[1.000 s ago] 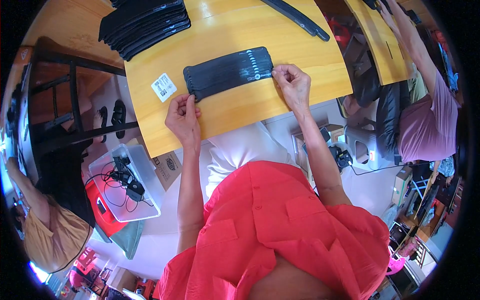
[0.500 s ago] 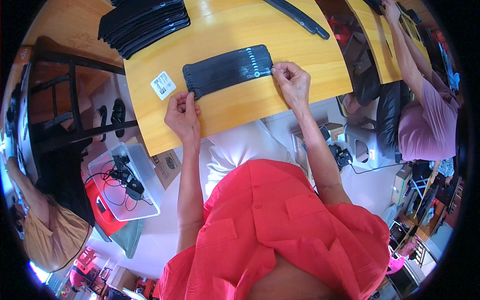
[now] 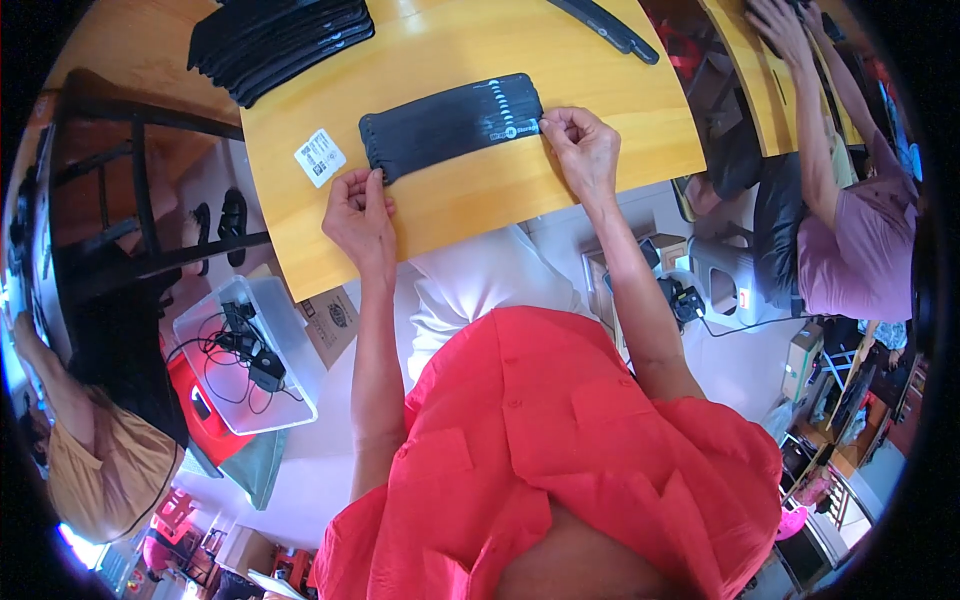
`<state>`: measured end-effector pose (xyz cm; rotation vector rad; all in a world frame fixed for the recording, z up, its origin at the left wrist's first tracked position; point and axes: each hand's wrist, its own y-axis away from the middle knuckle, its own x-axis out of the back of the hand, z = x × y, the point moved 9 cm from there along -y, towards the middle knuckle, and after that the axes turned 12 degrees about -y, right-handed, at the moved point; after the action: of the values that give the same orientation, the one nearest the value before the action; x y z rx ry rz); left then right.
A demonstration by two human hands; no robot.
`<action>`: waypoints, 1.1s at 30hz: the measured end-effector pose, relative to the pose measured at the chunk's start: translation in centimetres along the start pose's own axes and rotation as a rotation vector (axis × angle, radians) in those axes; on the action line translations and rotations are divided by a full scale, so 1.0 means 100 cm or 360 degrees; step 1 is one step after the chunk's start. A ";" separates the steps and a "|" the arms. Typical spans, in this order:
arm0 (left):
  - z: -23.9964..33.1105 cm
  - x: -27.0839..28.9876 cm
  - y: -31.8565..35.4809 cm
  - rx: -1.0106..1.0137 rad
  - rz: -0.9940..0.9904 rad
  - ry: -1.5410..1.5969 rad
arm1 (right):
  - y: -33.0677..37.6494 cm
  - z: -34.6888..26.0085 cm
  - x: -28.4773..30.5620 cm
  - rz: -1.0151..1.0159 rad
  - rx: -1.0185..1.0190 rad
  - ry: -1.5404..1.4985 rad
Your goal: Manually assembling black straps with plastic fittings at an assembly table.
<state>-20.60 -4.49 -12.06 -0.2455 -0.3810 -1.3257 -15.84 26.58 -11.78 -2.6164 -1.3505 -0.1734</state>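
View: I looked straight down from the head camera at my own two forearms, which reached up from a red shirt toward a yellow wooden table.
Main thing: a flat black ribbed strip lay lengthwise across the table, a little tilted, its right end higher than its left.
Left hand: my left hand sat at the strip's left end, its grip pinched on that end between thumb and fingertips.
Right hand: my right hand sat at the strip's right end, its grip pinched on the edge there, beside a small white round mark on the strip.
Beside the strip: a small white square label lay flat on the table, just left of the strip and apart from it.
Farther up the table: a stack of black strips rested near the far left edge, and a single long black piece lay at the far right.
Floor at my left: a clear plastic bin held black cables.
Another person: a hand worked at a neighbouring table on my right.
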 end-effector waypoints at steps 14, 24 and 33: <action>-0.003 0.000 -0.001 -0.0050 0.0007 0.0036 | 0.000 0.002 -0.002 -0.0012 0.0050 0.0009; 0.001 0.001 -0.001 -0.0075 0.0020 0.0045 | 0.002 -0.009 -0.001 0.0013 0.0069 0.0076; -0.002 0.000 -0.001 -0.0047 0.0026 -0.0018 | 0.002 -0.004 -0.001 0.0020 0.0122 0.0077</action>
<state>-20.68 -4.65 -12.26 -0.2802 -0.3685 -1.3148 -15.72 26.28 -11.42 -2.5406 -1.2983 -0.1782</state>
